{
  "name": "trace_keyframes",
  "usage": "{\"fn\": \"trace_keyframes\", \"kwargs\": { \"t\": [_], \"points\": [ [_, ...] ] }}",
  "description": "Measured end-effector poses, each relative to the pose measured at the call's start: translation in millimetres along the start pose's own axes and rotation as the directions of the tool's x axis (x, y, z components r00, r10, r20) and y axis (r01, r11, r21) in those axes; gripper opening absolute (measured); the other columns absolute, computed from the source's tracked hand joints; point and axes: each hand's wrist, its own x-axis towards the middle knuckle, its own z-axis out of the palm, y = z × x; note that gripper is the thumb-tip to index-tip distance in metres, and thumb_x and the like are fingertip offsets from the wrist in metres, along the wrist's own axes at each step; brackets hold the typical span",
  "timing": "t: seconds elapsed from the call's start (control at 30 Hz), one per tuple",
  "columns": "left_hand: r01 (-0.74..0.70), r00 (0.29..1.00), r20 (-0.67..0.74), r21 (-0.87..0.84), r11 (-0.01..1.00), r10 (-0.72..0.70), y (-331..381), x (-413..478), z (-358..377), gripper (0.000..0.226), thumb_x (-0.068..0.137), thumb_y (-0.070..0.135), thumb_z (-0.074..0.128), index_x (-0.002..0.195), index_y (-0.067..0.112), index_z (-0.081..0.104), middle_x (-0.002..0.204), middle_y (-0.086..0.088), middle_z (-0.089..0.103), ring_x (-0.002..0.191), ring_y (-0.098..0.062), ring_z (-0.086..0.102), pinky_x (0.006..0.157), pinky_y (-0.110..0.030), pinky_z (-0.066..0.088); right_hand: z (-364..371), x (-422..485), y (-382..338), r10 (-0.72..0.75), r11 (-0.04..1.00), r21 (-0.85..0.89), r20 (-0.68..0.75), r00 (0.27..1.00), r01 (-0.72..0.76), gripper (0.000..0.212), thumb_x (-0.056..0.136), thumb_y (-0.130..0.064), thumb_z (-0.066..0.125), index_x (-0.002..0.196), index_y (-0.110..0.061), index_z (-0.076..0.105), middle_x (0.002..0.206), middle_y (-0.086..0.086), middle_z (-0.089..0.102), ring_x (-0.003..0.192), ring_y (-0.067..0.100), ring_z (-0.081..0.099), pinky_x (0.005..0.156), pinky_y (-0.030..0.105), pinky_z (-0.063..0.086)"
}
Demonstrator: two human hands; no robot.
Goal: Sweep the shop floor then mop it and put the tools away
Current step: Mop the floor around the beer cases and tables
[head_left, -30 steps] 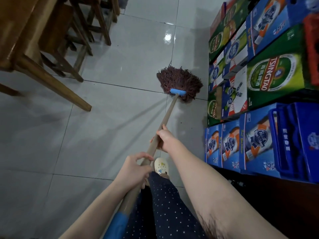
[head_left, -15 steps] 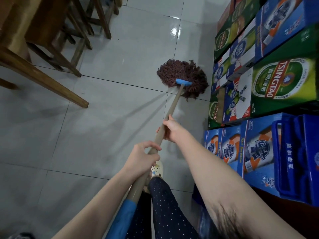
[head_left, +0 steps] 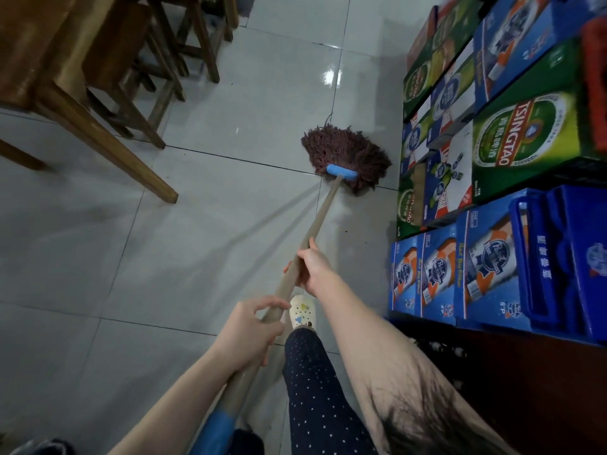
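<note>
- Both hands curl round the mop handle [head_left: 320,218]: left hand [head_left: 244,336] near, right hand [head_left: 312,267] farther along.
- Mop head [head_left: 345,152] on tile floor [head_left: 197,257], just beside stacked beer cartons [head_left: 492,274] at right; cartons closed.
- Blue crate [head_left: 565,257] near right, contents unclear.
- Wooden table [head_left: 108,149] and stools [head_left: 170,60] far left, apart from the mop.

**Mop head [head_left: 346,152] on the floor [head_left: 197,244] beside the cases [head_left: 492,277]**

I grip the handle [head_left: 321,216] with both hands. My right hand [head_left: 312,267] is further down the shaft, and my left hand [head_left: 246,334] is nearer me, above the blue grip [head_left: 213,428]. The brown mop head lies spread on the glossy grey tiles, just beside the stacked beer cases on my right. Wooden furniture legs [head_left: 101,139] stand to the left. My pale shoe [head_left: 303,311] shows just right of the handle, between my hands.
</note>
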Motion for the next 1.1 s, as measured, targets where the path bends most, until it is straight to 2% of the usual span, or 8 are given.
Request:
{"fn": "trace_keyframes", "kwargs": {
  "t": [0.13, 0.37, 0.53, 0.77, 0.93, 1.1],
  "points": [
    [-0.024, 0.999, 0.026, 0.029, 0.999, 0.023, -53.4, -48.2, -2.5, 0.031, 0.081, 0.0, 0.055, 0.097, 0.024, 0.066, 0.056, -0.005, 0.05, 0.032, -0.019, 0.045, 0.034, -0.022, 0.039, 8.8, -28.6, 66.5, -0.011, 0.999, 0.047, -0.011, 1.0, 0.012, 0.064, 0.099, -0.009, 0.035, 0.15, -0.043, 0.014, 0.062, 0.009, 0.048, 0.052, 0.022, 0.052, 0.057, 0.035, 0.049],
    [0.028, 0.999, 0.034, 0.027, 0.999, -0.029, -166.7, -137.4, -29.8, 0.031, 0.08, -0.001, 0.056, 0.095, 0.023, 0.067, 0.056, -0.009, 0.047, 0.029, -0.018, 0.041, 0.033, -0.021, 0.037, 44.6, -83.5, 202.3, -0.006, 0.999, 0.049, -0.011, 1.0, 0.006, 0.063, 0.1, -0.01, 0.034, 0.149, -0.042, 0.014, 0.067, 0.008, 0.047, 0.054, 0.021, 0.05, 0.054, 0.033, 0.047],
    [0.024, 0.999, 0.036, 0.05, 0.998, -0.026, -207.1, -196.0, -37.5, 0.029, 0.079, -0.004, 0.056, 0.1, 0.014, 0.067, 0.062, 0.003, 0.05, 0.028, -0.006, 0.044, 0.032, -0.017, 0.034, 59.8, -118.1, 268.5, 0.042, 0.999, 0.036, -0.019, 0.999, -0.041, 0.063, 0.098, -0.01, 0.034, 0.149, -0.043, 0.017, 0.069, 0.008, 0.047, 0.052, 0.021, 0.05, 0.05, 0.028, 0.047],
    [0.082, 0.997, -0.011, 0.014, 0.997, -0.082, -204.1, -180.0, -27.3, 0.028, 0.078, -0.001, 0.056, 0.091, 0.022, 0.066, 0.056, -0.009, 0.049, 0.028, -0.017, 0.041, 0.031, -0.021, 0.035, 52.5, -109.2, 258.1, 0.067, 0.997, -0.025, -0.043, 0.997, -0.069, 0.064, 0.098, -0.008, 0.03, 0.149, -0.044, 0.014, 0.074, 0.009, 0.049, 0.053, 0.022, 0.051, 0.056, 0.032, 0.048],
    [0.09, 0.996, -0.025, 0.001, 0.996, -0.09, -189.5, -159.3, -13.0, 0.03, 0.077, -0.003, 0.053, 0.09, 0.022, 0.066, 0.055, -0.008, 0.051, 0.027, -0.016, 0.041, 0.03, -0.021, 0.035, 42.9, -90.7, 236.7, 0.087, 0.995, -0.039, -0.052, 0.995, -0.089, 0.066, 0.096, -0.007, 0.026, 0.149, -0.045, 0.015, 0.066, 0.008, 0.042, 0.052, 0.022, 0.045, 0.057, 0.032, 0.047],
    [0.071, 0.997, -0.026, -0.046, 0.996, -0.073, -153.1, -121.8, -0.3, 0.031, 0.076, -0.004, 0.053, 0.091, 0.019, 0.068, 0.053, -0.006, 0.048, 0.029, -0.01, 0.038, 0.033, -0.019, 0.037, 26.6, -73.8, 186.3, 0.071, 0.997, -0.036, -0.056, 0.996, -0.074, 0.064, 0.1, -0.008, 0.03, 0.148, -0.046, 0.014, 0.071, 0.007, 0.044, 0.054, 0.022, 0.046, 0.055, 0.036, 0.045]
  ]
}}
